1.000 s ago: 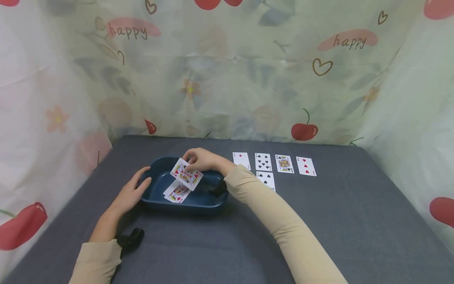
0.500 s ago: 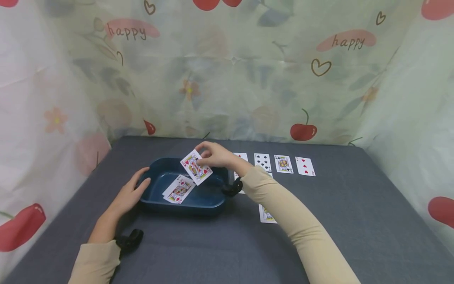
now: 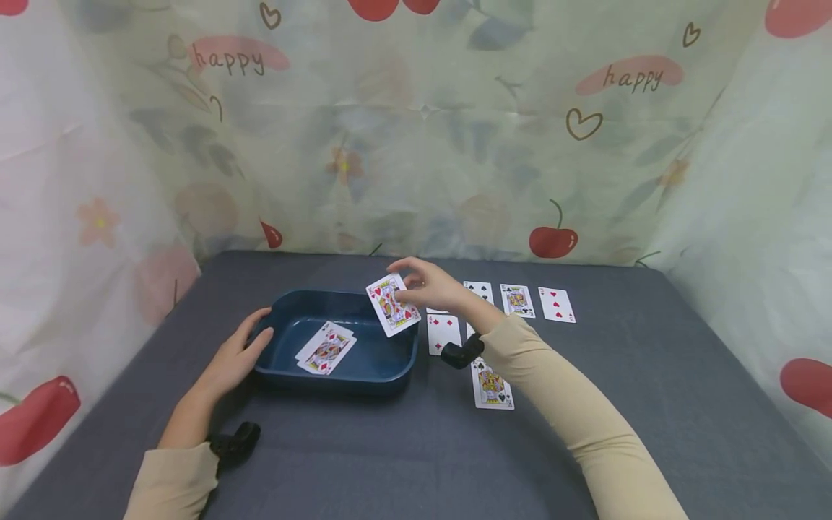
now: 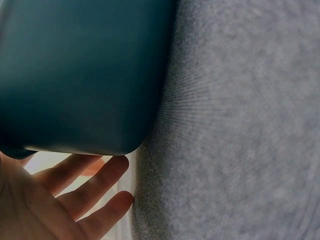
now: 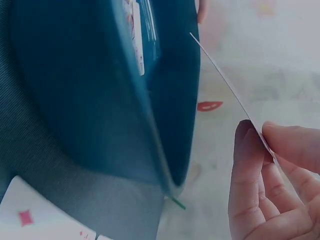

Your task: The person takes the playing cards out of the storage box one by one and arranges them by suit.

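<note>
My right hand (image 3: 434, 287) pinches a heart face card (image 3: 388, 309) between thumb and fingers, above the right end of a dark blue tray (image 3: 338, 385). In the right wrist view the card (image 5: 222, 75) shows edge-on, raised beside the tray's wall (image 5: 80, 100). My left hand (image 3: 230, 355) rests at the tray's left end, thumb by the rim. Seen from the left wrist, its fingers (image 4: 95, 187) are loosely extended against the tray's outer side. Inside the tray lie overlapping playing cards, a diamond face card (image 3: 328, 352) on top.
Right of the tray, face-up cards lie in columns on the grey cloth: a diamond card (image 3: 443, 336), a spade card (image 3: 479, 289), a black face card (image 3: 517, 300), a heart card (image 3: 556, 305) and, nearer, a spade face card (image 3: 492, 386). A patterned curtain (image 3: 422, 180) stands behind.
My right hand has lifted the heart face card off the cards in the tray and carried it rightward to the tray's right end. My left hand stays at the tray.
</note>
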Demonstrator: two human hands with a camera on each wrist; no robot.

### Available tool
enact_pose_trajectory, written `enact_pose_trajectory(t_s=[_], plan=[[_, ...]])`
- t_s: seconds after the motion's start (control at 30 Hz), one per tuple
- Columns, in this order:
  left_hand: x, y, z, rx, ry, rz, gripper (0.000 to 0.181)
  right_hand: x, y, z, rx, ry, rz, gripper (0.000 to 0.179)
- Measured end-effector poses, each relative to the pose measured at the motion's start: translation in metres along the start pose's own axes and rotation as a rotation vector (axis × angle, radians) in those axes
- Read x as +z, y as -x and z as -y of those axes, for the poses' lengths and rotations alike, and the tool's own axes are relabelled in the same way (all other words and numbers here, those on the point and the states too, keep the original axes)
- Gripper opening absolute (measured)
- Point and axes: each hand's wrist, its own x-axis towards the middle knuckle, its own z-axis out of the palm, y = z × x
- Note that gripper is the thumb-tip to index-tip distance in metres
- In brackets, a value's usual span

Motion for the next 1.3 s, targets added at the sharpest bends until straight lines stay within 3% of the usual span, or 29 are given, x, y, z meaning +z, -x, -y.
enact_pose_trajectory(t_s=[0.37, 0.67, 0.97, 1.3], plan=[[0.000, 0.001, 0.000, 0.000, -0.001, 0.003, 0.064, -0.021, 0.032, -0.022, 0.074, -0.059, -0.068, 0.047], [0.001, 0.002, 0.000, 0.003, -0.001, 0.001, 0.064, -0.051, 0.065, -0.049, 0.105, -0.099, -0.157, 0.049], [0.000, 0.002, -0.001, 0.003, -0.008, -0.002, 0.066, -0.083, 0.096, -0.086, 0.227, -0.042, -0.274, 0.049], [0.000, 0.001, 0.000, 0.026, -0.002, 0.003, 0.065, -0.102, 0.122, -0.112, 0.286, -0.006, -0.331, 0.053]])
